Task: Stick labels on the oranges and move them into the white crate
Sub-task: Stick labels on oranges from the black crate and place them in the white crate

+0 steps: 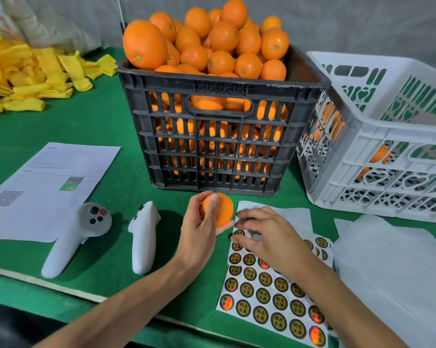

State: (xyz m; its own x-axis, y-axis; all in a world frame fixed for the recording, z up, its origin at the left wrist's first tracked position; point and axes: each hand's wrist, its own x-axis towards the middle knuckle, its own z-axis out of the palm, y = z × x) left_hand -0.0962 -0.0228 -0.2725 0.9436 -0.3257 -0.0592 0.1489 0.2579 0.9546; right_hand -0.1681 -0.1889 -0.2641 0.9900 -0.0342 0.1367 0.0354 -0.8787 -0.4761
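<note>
Head view. Left hand [199,224] curled round one orange [219,209], thumb pressed across its top, fruit lifted just in front of the black crate [222,136]. Right hand [264,234] lowered onto the upper end of the label sheet [269,297], fingers bent and blurred; pinching a label or only scrabbling at one, cannot tell.

Held orange at 12 o'clock from the sheet, touching nothing but the hand. Black crate at 12 o'clock from both hands, heaped above its rim with unlabelled oranges. White crate [377,136] at 2 o'clock from the held fruit, just beside the black one, a few oranges showing through its slots. Label sheet at 5 o'clock from the held orange, rows of round dark-and-gold stickers, bare backing near the top where the right hand works.

Step in hand, by judgement: peeling a label for the orange now held; no sticker visible on the side of the fruit facing the camera. Task apparently at an early stage, given the full black crate and the sparse white one.

Next move likely calls for lifting one sticker clean off the backing, pressing it flat on the peel, then carrying the fruit right and up over the white rim.

Elsewhere: two white controllers [146,234] at 9 o'clock, printed paper [49,187] at 10 o'clock, yellow foam nets [29,79] at 11 o'clock, white wrapping sheets [392,272] at 3 o'clock, all on the green table [99,121].
</note>
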